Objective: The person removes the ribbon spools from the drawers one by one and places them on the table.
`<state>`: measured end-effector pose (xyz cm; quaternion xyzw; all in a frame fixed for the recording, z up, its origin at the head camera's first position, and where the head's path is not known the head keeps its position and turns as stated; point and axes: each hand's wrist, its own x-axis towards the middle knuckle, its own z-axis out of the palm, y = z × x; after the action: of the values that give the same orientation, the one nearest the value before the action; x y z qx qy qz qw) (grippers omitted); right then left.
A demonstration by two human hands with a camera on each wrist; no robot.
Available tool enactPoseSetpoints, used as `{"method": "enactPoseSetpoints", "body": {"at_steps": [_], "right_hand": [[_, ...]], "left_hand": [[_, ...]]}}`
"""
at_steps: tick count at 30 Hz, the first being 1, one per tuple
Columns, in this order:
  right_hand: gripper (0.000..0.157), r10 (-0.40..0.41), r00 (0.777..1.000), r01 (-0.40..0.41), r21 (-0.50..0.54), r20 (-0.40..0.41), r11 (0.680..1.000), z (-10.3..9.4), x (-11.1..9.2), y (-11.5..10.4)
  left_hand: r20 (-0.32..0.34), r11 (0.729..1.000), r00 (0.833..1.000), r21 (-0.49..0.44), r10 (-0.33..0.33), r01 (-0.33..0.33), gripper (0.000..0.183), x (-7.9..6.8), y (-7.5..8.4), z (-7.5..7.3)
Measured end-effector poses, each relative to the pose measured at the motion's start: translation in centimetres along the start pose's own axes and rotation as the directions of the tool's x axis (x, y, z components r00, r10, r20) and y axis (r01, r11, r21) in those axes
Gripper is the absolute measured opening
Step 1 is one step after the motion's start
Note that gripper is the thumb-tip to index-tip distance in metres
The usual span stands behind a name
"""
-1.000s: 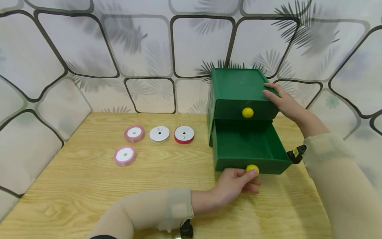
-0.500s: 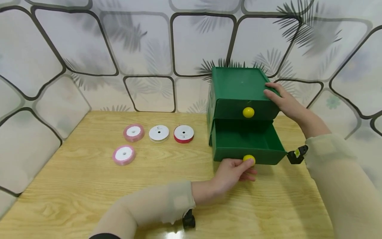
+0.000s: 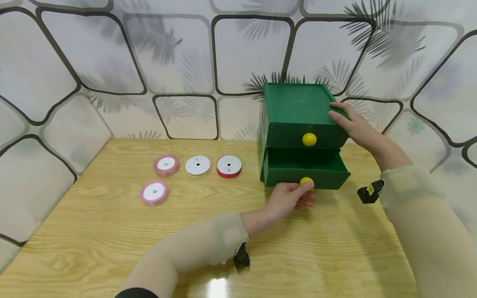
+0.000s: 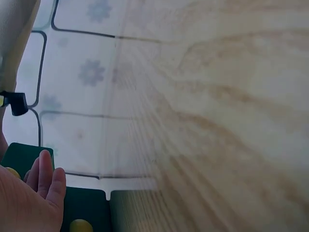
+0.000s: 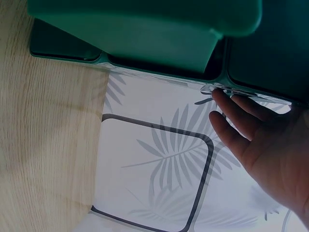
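Note:
A green drawer cabinet (image 3: 301,103) stands at the back right. Its open drawer (image 3: 294,178) sticks out partway under a shut top drawer (image 3: 287,135) with a yellow knob (image 3: 309,139). My left hand (image 3: 281,203) pinches the open drawer's yellow knob (image 3: 306,182), thumb on its front, the other fingers extended below. In the left wrist view another yellow knob (image 4: 81,225) shows on a green front beside this hand. My right hand (image 3: 354,124) rests on the cabinet's top right edge. In the right wrist view, its fingertips (image 5: 223,96) lie against the cabinet's side.
Left of the cabinet on the wooden table (image 3: 208,207) lie ribbon spools: a white one (image 3: 198,166), a red one (image 3: 229,166), and two pink ones, the rear (image 3: 166,165) and the front (image 3: 154,193). A patterned wall covering (image 3: 186,54) rises behind.
My left hand has moved away from me with the knob, and the drawer has slid well into the cabinet. The right hand has stayed on the top edge.

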<state>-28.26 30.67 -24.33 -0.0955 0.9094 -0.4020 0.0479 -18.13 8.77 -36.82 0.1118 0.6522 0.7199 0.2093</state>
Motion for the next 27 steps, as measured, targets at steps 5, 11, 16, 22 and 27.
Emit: {"method": "enactPoseSetpoints", "body": {"at_steps": [5, 11, 16, 22, 27], "right_hand": [[0.071, 0.001, 1.000, -0.001, 0.003, -0.005, 1.000, 0.0, -0.2, -0.1], [0.070, -0.001, 1.000, 0.002, 0.016, -0.007, 1.000, 0.0, -0.2, -0.1], [0.070, -0.011, 1.000, 0.011, 0.016, -0.013, 1.000, 0.0, -0.2, -0.2], [0.070, -0.013, 1.000, 0.013, 0.011, -0.014, 1.000, 0.1, -0.3, -0.3], [0.071, -0.008, 1.000, 0.008, 0.015, -0.019, 1.000, 0.2, -0.3, -0.5]], "left_hand": [[-0.021, 1.000, 1.000, -0.011, 0.012, -0.012, 0.041, 1.0, 0.2, -0.2], [-0.054, 0.999, 0.998, -0.047, 0.012, -0.014, 0.041, 2.4, 0.6, -0.5], [-0.073, 0.998, 0.997, -0.054, 0.026, -0.030, 0.041, 3.3, 0.9, -0.7], [-0.089, 0.998, 0.995, -0.052, 0.036, -0.041, 0.044, 4.2, 1.0, -1.0], [-0.095, 0.999, 0.995, -0.031, 0.038, -0.041, 0.047, 4.9, 1.0, -1.3]]}}
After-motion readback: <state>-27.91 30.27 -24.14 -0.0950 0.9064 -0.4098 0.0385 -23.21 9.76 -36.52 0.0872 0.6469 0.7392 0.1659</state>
